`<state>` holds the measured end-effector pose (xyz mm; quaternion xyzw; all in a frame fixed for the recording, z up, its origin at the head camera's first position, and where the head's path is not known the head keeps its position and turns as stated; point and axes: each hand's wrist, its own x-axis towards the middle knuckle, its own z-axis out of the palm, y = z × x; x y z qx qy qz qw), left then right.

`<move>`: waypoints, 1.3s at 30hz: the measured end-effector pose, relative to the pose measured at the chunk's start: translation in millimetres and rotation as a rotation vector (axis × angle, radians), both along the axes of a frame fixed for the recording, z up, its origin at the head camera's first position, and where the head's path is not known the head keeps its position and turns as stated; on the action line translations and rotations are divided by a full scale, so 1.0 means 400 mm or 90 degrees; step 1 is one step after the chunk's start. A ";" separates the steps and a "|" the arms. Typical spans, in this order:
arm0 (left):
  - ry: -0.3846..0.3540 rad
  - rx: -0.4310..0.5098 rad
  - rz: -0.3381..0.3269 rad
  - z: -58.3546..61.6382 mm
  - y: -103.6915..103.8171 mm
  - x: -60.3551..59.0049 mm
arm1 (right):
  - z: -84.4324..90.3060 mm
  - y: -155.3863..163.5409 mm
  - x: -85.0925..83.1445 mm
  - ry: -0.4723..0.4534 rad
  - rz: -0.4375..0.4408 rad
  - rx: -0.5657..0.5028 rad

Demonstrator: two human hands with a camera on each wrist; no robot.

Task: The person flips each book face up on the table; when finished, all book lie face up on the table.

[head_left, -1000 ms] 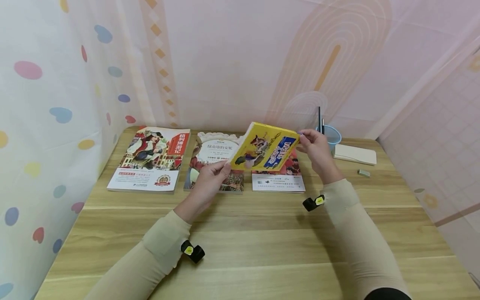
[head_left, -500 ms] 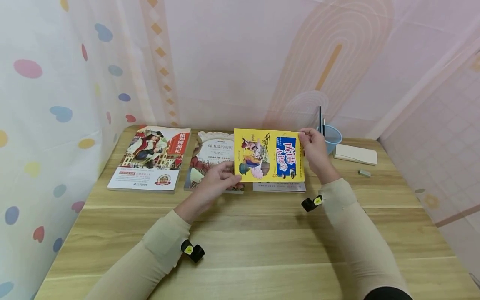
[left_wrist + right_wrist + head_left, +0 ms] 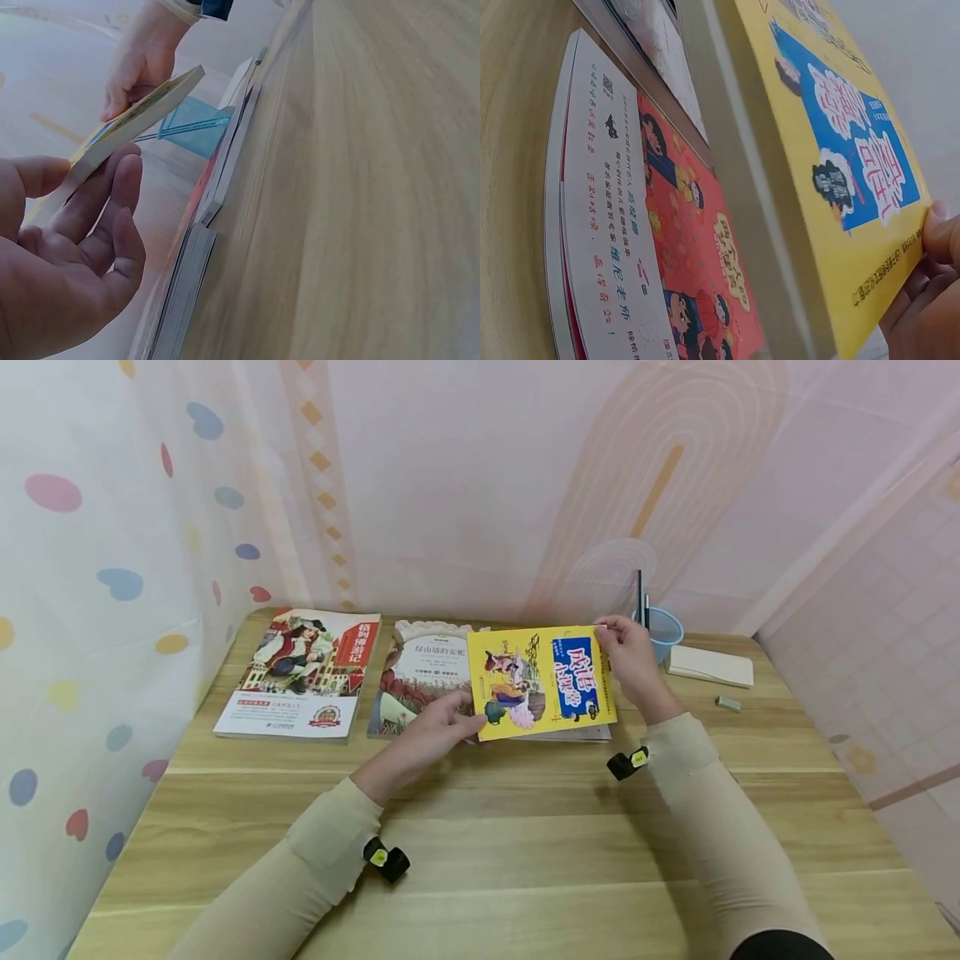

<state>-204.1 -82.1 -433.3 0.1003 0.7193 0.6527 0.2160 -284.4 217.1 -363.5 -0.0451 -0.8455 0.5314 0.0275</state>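
A person holds a yellow book by its two short ends, cover up, just above a red-and-white book lying on the wooden table. The left hand supports the near left corner, thumb on the cover and fingers beneath; the right hand pinches the far right corner between thumb and fingertips, which keeps the book level. The book below is mostly hidden. Two more books lie to the left, a blue cup behind the right hand.
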 end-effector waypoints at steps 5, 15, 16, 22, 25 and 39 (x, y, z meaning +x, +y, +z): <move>-0.002 -0.005 -0.015 -0.001 0.002 -0.002 | 0.007 0.001 -0.003 -0.012 0.000 0.015; -0.075 0.101 -0.045 -0.016 0.003 -0.010 | 0.025 0.004 -0.013 -0.035 0.044 0.056; -0.085 0.119 -0.049 -0.019 0.002 -0.010 | 0.025 0.004 -0.011 -0.038 0.053 0.057; -0.103 0.154 -0.082 -0.028 -0.005 -0.012 | 0.024 0.005 -0.008 -0.061 0.108 0.075; -0.107 0.173 -0.073 -0.027 -0.012 -0.015 | 0.024 0.005 -0.009 -0.061 0.142 0.085; -0.096 0.186 -0.112 -0.026 -0.022 -0.017 | 0.033 -0.006 -0.013 -0.075 0.261 0.150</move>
